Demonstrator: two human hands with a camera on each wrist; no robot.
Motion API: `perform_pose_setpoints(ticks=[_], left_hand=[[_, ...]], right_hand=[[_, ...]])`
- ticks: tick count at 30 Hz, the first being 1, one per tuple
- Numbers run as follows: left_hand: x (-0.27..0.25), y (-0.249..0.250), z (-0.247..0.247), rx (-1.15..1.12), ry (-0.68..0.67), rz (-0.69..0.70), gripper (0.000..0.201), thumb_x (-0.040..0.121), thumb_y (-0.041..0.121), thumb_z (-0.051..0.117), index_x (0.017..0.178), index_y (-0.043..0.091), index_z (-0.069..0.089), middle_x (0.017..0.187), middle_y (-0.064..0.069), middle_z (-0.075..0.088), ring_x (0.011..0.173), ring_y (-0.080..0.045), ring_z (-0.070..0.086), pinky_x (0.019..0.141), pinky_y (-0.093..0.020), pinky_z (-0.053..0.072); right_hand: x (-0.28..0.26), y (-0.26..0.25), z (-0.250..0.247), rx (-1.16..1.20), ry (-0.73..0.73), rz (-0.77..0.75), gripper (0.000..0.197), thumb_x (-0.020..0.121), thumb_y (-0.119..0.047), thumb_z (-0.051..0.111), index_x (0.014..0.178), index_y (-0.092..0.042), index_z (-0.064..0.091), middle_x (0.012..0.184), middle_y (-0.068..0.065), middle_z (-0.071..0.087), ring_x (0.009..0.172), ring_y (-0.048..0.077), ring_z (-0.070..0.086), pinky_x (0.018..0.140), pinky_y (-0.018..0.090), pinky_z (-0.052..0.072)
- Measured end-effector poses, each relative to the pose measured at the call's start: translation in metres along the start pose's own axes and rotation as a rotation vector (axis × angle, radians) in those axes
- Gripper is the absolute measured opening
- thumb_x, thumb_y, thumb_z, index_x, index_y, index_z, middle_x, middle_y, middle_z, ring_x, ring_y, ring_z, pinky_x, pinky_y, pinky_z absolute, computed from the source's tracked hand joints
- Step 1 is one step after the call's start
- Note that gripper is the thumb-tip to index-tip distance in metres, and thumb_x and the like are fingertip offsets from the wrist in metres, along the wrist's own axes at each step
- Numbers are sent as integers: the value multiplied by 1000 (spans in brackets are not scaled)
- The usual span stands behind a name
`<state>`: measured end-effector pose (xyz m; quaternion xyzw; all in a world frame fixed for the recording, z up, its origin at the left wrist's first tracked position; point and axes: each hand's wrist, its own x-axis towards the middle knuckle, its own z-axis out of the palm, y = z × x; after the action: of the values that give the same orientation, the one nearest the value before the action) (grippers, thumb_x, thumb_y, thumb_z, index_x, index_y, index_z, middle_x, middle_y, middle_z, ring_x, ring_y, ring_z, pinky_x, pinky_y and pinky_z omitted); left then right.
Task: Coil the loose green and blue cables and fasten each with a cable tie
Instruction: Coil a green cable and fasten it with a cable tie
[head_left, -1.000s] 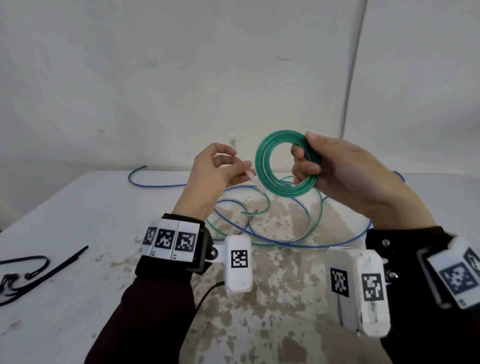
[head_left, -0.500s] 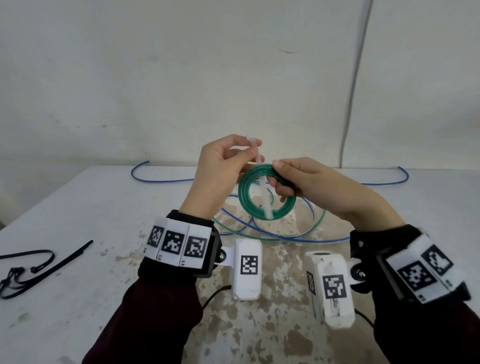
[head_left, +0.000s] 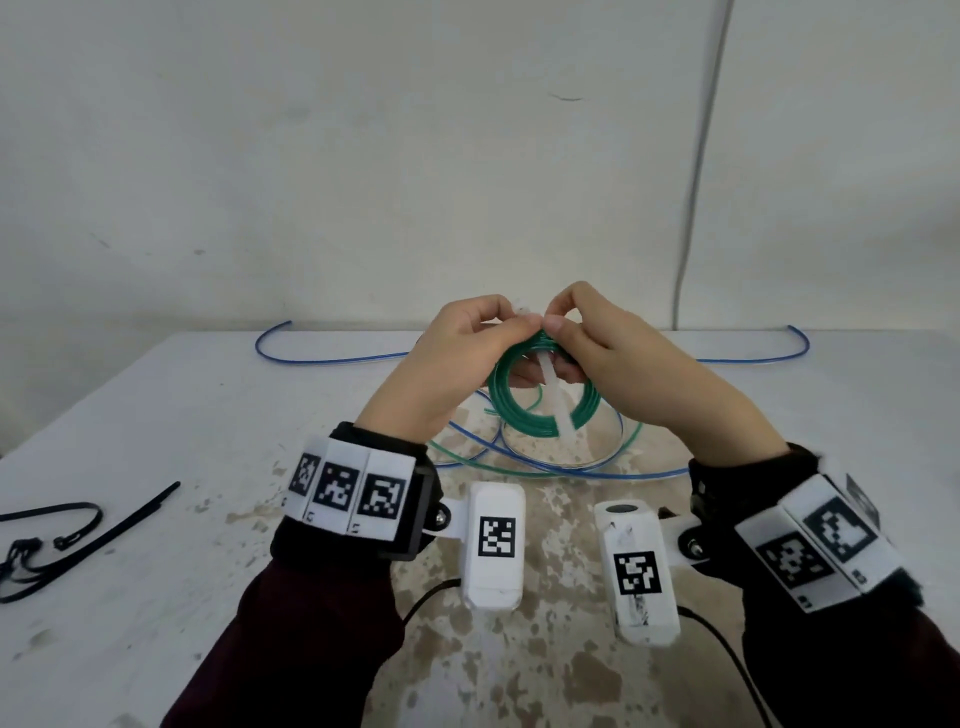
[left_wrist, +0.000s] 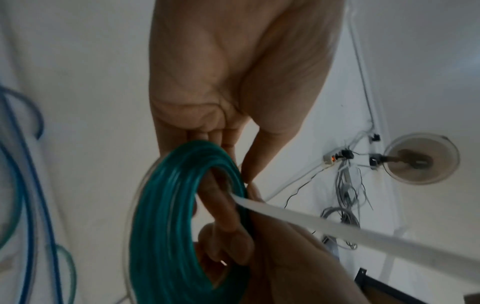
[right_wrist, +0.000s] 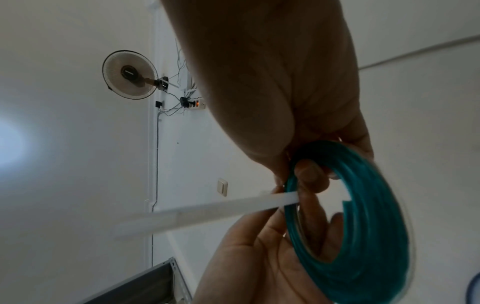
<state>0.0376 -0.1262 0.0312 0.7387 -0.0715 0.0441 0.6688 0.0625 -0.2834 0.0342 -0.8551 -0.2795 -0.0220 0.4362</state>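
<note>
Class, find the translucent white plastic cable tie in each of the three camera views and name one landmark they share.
Head: translucent white plastic cable tie at centre, crossing the ring down to its lower rim.
Left wrist: strip slanting from the ring to the lower right edge.
Right wrist: strip running left from the ring.
Shared landmark: coiled green cable ring.

1. An off-white plaster wall (head_left: 363, 156) is seen behind the surface (head_left: 130, 415), which is white and worn to brown patches near the front.
2. A thin conduit (head_left: 701, 156) is run down the wall at the right.
3. A wall fan (right_wrist: 130, 77) is mounted high up, beside a power strip (right_wrist: 194, 105) with hanging wires.
4. A light switch (right_wrist: 222, 186) is fixed lower on that wall.
</note>
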Motion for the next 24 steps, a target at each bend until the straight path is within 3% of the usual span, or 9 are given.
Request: perform_pose_setpoints(ticks=[3, 6, 8, 10, 13, 17, 19, 22, 24], left_hand=[[-2, 1, 3, -70, -12, 31, 10, 96, 9, 52, 90, 1, 53, 70, -18, 52, 43, -11, 47, 51, -23, 47], [1, 1, 5, -143, 73, 88, 17, 96, 5, 51, 78, 4, 50, 75, -20, 44, 38, -6, 28, 41, -18, 32], [2, 2, 3, -165, 131, 110, 14, 96, 5, 51, 83, 0, 53, 75, -20, 46, 38, -6, 26, 40, -17, 28], [3, 1, 0, -166, 154, 117, 11, 96, 6, 52, 89, -2, 54, 74, -21, 51, 38, -7, 26, 40, -18, 27], [3, -1, -2, -122, 150, 128, 6, 95, 5, 53, 91, 0, 54, 53, -2, 56, 37, -7, 26, 41, -18, 26], [3, -1, -1, -29, 176, 187, 17, 94, 6, 55, 80, 15, 59, 43, 5, 51, 36, -8, 26, 42, -20, 25], [4, -2, -3, 31, 215, 220, 22, 93, 8, 57, 76, 21, 60, 42, 5, 44, 36, -10, 27, 42, -20, 26], [5, -4, -6, 91, 233, 238, 21, 92, 10, 59, 74, 20, 60, 43, 2, 40, 37, -12, 27, 43, -22, 26], [7, -6, -8, 102, 235, 243, 15, 93, 10, 58, 81, 17, 64, 43, 3, 40, 38, -13, 27, 43, -22, 26]], right_hand=[[0, -3, 0, 31, 21, -21, 14, 102, -25, 37, 103, -12, 42, 65, 0, 54, 49, 1, 49, 54, 14, 37], [-1, -1, -5, 34, 15, -107, 12, 99, -22, 44, 110, -19, 41, 88, 5, 56, 83, 17, 55, 78, 36, 47], [-3, -1, -12, -49, 0, -238, 27, 89, -21, 56, 114, -24, 46, 107, 0, 51, 108, 15, 49, 90, 33, 46], [-6, -4, -14, -96, -14, -329, 25, 83, -25, 65, 107, -29, 59, 111, -5, 48, 115, 15, 45, 93, 25, 41], [-5, -11, -10, -12, 79, -337, 3, 83, -31, 68, 85, -31, 66, 98, -7, 56, 101, 11, 52, 86, 23, 41], [-2, -13, -4, 29, 191, -278, 18, 89, -28, 62, 72, -32, 59, 71, -11, 61, 75, 14, 55, 73, 34, 43], [-1, -12, -1, 88, 167, -243, 24, 93, -28, 56, 71, -24, 62, 68, -1, 62, 70, 22, 51, 67, 37, 41], [0, -10, 3, 192, 101, -187, 37, 96, -33, 48, 70, -11, 63, 74, 27, 56, 65, 29, 43, 68, 34, 35], [0, -11, 3, 216, 53, -135, 38, 96, -33, 51, 68, -10, 61, 75, 32, 52, 66, 30, 40, 69, 33, 33]])
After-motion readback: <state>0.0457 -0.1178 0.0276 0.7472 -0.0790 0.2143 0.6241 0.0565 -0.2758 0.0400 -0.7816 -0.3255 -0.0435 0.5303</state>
